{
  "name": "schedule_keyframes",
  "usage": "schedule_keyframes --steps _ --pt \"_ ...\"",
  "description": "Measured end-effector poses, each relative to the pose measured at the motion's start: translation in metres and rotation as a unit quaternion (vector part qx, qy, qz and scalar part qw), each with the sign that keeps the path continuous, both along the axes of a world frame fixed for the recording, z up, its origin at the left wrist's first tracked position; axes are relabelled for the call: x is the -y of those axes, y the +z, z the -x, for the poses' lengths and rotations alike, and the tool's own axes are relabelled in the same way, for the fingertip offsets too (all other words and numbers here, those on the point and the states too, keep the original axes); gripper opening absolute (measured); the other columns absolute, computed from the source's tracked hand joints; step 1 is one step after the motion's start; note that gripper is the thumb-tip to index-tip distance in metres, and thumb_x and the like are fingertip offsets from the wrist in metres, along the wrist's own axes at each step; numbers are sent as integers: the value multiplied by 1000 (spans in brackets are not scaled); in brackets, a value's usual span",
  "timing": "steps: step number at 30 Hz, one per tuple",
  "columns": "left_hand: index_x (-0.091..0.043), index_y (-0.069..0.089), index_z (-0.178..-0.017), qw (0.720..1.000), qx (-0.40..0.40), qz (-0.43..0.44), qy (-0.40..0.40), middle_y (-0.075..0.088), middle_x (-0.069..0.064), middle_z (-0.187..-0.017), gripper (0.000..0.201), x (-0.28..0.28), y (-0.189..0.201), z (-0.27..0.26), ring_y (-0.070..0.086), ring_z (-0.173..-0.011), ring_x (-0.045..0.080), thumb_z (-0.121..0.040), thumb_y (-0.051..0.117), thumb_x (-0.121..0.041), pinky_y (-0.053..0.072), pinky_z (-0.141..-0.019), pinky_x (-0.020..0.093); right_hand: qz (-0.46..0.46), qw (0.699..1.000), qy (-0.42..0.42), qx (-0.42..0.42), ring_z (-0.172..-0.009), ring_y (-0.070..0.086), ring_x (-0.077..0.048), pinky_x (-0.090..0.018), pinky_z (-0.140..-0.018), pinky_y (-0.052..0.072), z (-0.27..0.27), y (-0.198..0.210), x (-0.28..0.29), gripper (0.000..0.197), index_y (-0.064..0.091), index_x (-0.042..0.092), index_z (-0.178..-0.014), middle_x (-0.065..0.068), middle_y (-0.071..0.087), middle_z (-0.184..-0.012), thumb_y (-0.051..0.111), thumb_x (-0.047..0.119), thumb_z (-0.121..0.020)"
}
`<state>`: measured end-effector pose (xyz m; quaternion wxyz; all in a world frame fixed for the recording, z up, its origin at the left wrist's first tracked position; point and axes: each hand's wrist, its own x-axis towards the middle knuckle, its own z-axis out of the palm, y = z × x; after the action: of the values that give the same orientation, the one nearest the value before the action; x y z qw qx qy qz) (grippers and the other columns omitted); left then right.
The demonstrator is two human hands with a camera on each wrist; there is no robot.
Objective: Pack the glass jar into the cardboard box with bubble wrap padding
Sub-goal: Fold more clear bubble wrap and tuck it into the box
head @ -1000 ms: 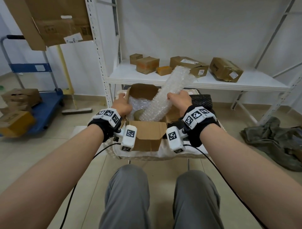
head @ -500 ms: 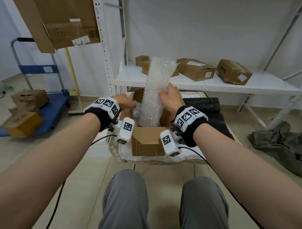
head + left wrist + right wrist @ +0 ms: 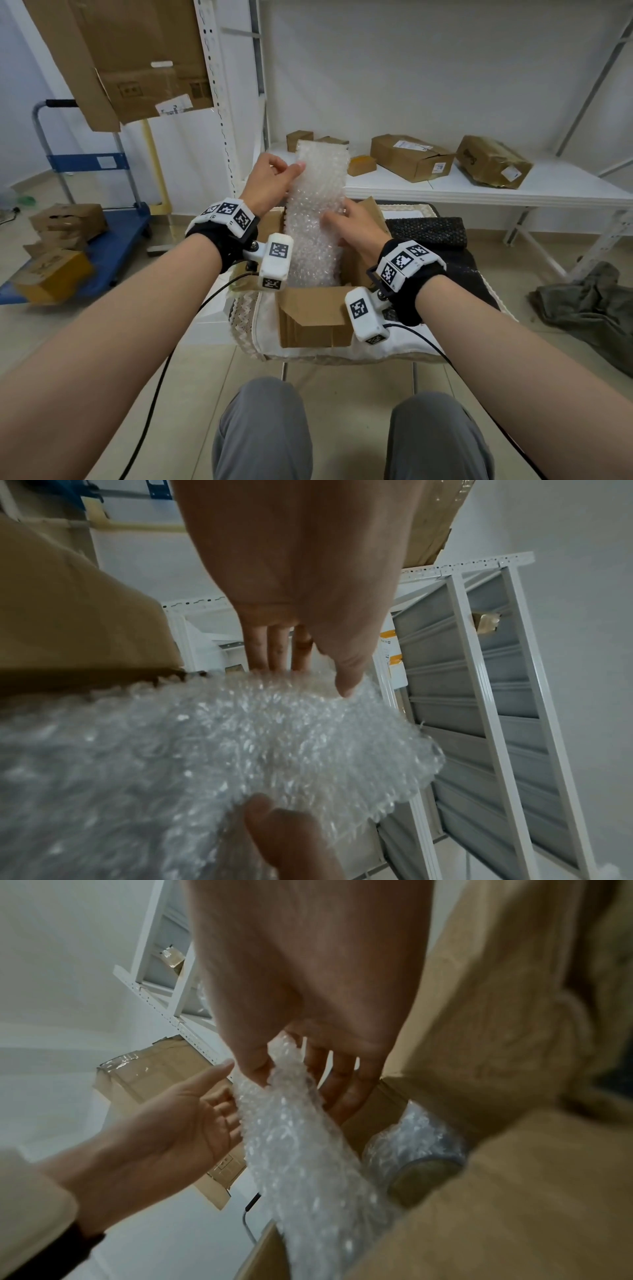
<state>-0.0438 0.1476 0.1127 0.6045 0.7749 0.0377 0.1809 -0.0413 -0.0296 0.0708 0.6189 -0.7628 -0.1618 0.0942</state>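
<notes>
A long strip of bubble wrap (image 3: 317, 219) stands upright out of the open cardboard box (image 3: 315, 315). My left hand (image 3: 291, 171) is at the strip's upper left edge, thumb in front (image 3: 346, 685) and fingers behind. My right hand (image 3: 334, 222) pinches the strip lower down on its right side, thumb against fingers (image 3: 284, 1056). The right wrist view shows the jar (image 3: 418, 1153) lying in the box, wrapped in bubble wrap with its lid end showing. In the head view the jar is hidden behind the strip.
The box sits on a white cushioned seat (image 3: 274, 335) with a black textured mat (image 3: 428, 229) behind it. A white shelf (image 3: 479, 192) holds several cardboard boxes. A blue trolley (image 3: 102, 240) with boxes is at left, and a dark cloth (image 3: 589, 308) lies on the floor at right.
The bubble wrap strip swung from leaning right to upright. My left hand left the box's edge and rose to the strip's top edge. My right hand kept its hold lower down.
</notes>
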Motion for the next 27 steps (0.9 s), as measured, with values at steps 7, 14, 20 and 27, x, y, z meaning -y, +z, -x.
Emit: schedule_keyframes --steps 7,14,20,27 --pt "-18 56 -85 987 -9 -151 -49 55 4 -85 29 5 9 -2 48 -67 18 -88 40 5 39 -53 25 -31 997 67 -8 -86 64 -12 -18 -64 49 -4 -1 3 24 61 15 -110 0 67 -98 65 2 -90" --pt "-21 64 -118 954 -123 -245 -118 60 -7 -104 41 5 12 7 58 -90 10 -83 73 -40 46 -67 24 -97 993 47 -38 -111 64 -31 -47 -100 50 -5 -8 6 32 62 10 -123 -15 68 -120 65 17 -92" --pt "-25 52 -135 918 -116 -351 -146 55 0 -121 77 2 11 -1 54 -107 19 -66 88 -30 49 -91 32 -108 993 33 -38 -112 65 -31 -51 -102 48 -7 -11 8 31 60 12 -127 -13 68 -121 60 20 -96" --pt "-37 33 -147 869 -108 -456 -158 42 9 -144 102 4 11 -18 44 -123 26 -62 90 -36 38 -101 33 -66 997 6 -42 -112 65 -28 -43 -98 49 -9 -2 9 30 70 19 -112 -7 72 -114 62 39 -91"
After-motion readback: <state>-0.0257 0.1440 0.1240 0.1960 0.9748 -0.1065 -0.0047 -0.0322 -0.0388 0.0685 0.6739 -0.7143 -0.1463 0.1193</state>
